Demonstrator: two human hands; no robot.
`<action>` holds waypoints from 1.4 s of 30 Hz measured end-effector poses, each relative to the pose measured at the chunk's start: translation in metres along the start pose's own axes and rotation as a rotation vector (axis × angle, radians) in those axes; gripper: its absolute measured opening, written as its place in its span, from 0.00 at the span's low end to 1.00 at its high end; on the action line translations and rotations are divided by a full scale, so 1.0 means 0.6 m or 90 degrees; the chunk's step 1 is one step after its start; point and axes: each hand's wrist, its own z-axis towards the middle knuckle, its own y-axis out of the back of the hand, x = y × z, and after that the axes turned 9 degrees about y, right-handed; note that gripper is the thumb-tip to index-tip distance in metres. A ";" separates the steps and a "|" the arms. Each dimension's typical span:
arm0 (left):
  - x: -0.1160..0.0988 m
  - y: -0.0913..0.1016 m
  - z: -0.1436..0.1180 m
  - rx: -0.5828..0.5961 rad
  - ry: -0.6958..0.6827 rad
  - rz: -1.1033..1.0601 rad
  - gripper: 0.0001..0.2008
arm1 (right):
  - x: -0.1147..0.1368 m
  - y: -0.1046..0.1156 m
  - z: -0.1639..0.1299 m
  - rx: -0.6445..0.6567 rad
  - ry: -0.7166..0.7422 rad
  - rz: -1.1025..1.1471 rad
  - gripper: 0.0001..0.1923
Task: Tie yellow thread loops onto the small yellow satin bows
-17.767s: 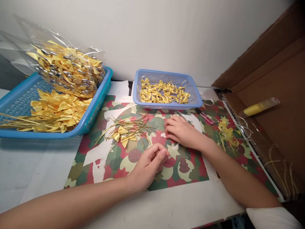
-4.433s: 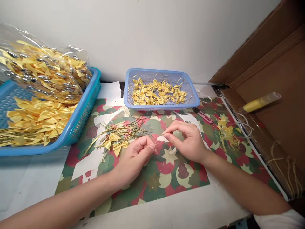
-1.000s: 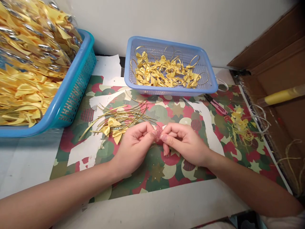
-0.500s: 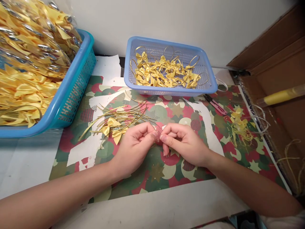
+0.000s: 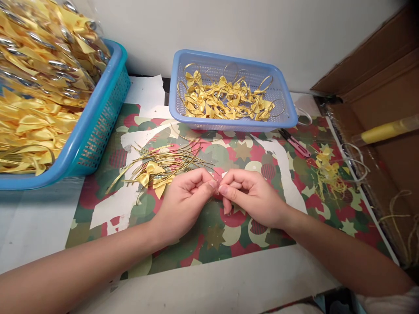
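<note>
My left hand (image 5: 191,200) and my right hand (image 5: 250,196) meet over the middle of the patterned sheet, fingertips almost touching. Thumb and forefinger are pinched together on each. Whatever they pinch is tiny or thin and mostly covered by the fingers, so I cannot make it out. Just left of my left hand, a yellow satin bow (image 5: 149,173) lies on a loose bundle of gold cords (image 5: 163,155). Another yellow bow (image 5: 160,188) is partly covered by that hand.
A blue basket (image 5: 234,126) behind my hands holds bows with gold loops. At left stands a larger blue-green basket (image 5: 104,117) heaped with bows and bagged pieces. A pink-handled cutter (image 5: 298,146) and yellow scraps (image 5: 329,172) lie to the right, beside a cardboard box (image 5: 376,78).
The fingertips of my two hands have come slightly closer together, still pinched. The bows, cords and baskets stay in place; the view shifts a little.
</note>
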 end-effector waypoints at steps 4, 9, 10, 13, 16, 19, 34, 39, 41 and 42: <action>0.001 0.000 -0.001 0.002 -0.008 -0.007 0.13 | 0.001 0.000 0.001 -0.001 -0.001 0.005 0.14; 0.002 0.000 -0.001 -0.001 -0.006 -0.007 0.13 | -0.001 0.001 0.002 -0.003 0.003 0.017 0.14; 0.002 0.000 -0.001 -0.004 -0.005 -0.008 0.12 | -0.001 0.001 0.002 -0.003 0.003 0.017 0.13; 0.004 0.001 -0.001 -0.006 0.001 -0.013 0.12 | -0.002 0.001 0.002 -0.003 0.003 0.013 0.13; 0.004 0.002 0.000 -0.005 0.006 -0.013 0.12 | -0.001 0.000 0.002 -0.003 0.005 0.017 0.12; 0.003 0.001 0.001 -0.004 0.003 -0.015 0.12 | 0.000 -0.001 0.003 -0.004 0.003 0.016 0.12; 0.001 0.002 0.000 -0.001 -0.001 -0.010 0.11 | -0.002 0.002 0.002 -0.002 0.012 0.016 0.13; 0.000 0.002 0.000 -0.003 -0.001 -0.004 0.12 | -0.002 0.001 0.002 -0.003 0.008 0.011 0.12; 0.000 0.001 0.000 -0.005 0.001 0.001 0.12 | -0.001 0.001 0.002 -0.002 0.010 0.008 0.12; 0.000 0.000 0.000 -0.006 0.002 0.003 0.12 | -0.001 0.001 0.002 -0.002 0.011 0.006 0.12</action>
